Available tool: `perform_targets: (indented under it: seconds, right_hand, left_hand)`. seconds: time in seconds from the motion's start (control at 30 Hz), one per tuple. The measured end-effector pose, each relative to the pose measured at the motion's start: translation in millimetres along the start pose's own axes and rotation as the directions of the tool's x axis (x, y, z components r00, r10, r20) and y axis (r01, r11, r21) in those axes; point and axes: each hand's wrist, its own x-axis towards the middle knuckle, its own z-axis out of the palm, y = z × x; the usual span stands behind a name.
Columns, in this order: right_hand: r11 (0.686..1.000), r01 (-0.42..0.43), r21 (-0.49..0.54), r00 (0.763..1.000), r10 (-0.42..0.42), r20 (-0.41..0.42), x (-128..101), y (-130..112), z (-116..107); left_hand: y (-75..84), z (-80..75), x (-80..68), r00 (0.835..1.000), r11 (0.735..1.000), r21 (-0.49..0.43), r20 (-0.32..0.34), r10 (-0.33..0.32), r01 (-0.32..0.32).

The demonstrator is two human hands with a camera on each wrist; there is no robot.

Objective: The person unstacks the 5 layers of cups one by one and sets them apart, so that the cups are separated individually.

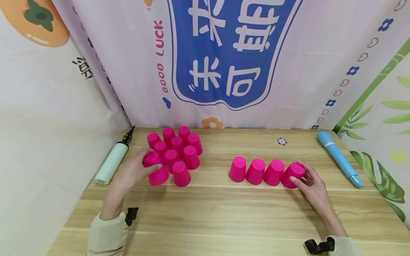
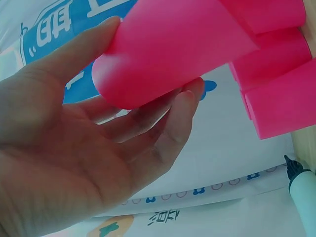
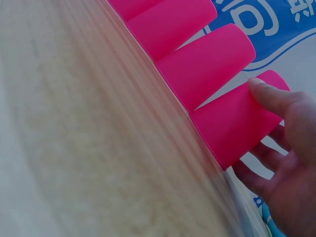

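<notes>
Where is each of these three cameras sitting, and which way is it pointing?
Head: worn on the head, looking forward and down at the table, pink cups and both forearms.
Left wrist: looks along the palm at the left hand gripping a lifted cup.
Right wrist: low over the wood, shows the right hand on the end cup.
Shared: head and right wrist both show the row of four.

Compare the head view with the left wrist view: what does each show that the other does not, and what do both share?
Only the head view shows the right hand on the end cup of a row of four, the blue pump and the wooden table. Only the left wrist view shows the left hand's fingers curled under its pink cup. Both show the left hand, that cup and the white pump.
</notes>
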Motion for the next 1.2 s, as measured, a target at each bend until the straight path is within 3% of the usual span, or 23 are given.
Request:
perform_targets:
  seconds: [0.37, 0.63, 0.87, 1.2]
  right_hand:
    - [1.0, -0.014, -0.013, 1.0, 0.014, 0.002, 0, 0, 0]
    - [1.0, -0.011, -0.007, 1.0, 0.011, 0.007, 0, 0, 0]
    - [1.0, -0.015, -0.013, 1.0, 0.016, 0.009, 0, -1, 0]
    - [1.0, -0.008, -0.004, 1.0, 0.008, 0.002, 0, -1, 0]
  left_hand:
    - [-9.6, 15.1, 10.1, 0.991, 0.999, 0.039, 0.129, 0.022, -0.028]
    - [-19.4, 26.4, 20.1, 0.987, 0.999, 0.021, 0.16, 0.029, -0.032]
    - [-32.2, 38.6, 29.2, 0.987, 0.996, 0.038, 0.144, 0.072, -0.078]
    - [-32.9, 46.2, 33.7, 0.994, 0.996, 0.065, 0.095, 0.056, -0.062]
